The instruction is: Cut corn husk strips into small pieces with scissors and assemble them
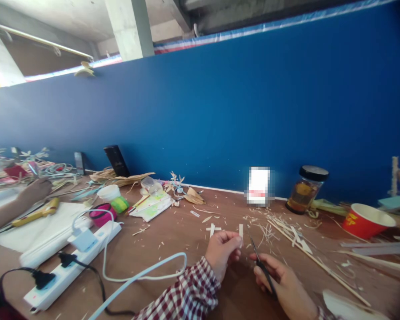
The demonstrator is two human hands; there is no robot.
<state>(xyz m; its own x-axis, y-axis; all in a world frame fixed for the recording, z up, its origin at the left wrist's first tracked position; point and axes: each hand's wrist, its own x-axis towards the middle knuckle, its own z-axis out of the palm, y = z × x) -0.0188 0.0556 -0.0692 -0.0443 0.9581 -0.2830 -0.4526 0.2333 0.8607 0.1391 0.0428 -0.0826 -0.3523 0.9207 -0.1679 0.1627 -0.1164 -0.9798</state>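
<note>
My left hand (222,251), in a checked sleeve, pinches a small pale strip (241,230) that stands up from between thumb and fingers. To its right, my right hand (280,280) is wrapped round a pair of dark scissors (264,270). The scissor blades point up and away, a little apart from the strip. Whether the blades are parted cannot be made out. Just behind my left hand lie short pale strips (212,229) on the brown table (193,293). A pile of thin straw-like slivers (266,233) lies beyond the scissors.
A white power strip (82,262) with plugs and looping cables (143,275) lies at left. A lidded jar (305,191) and a red paper cup (366,221) stand at right. At far left, another person's hand (40,189) rests near a yellow glue gun (36,213). A blue partition (220,111) borders the back.
</note>
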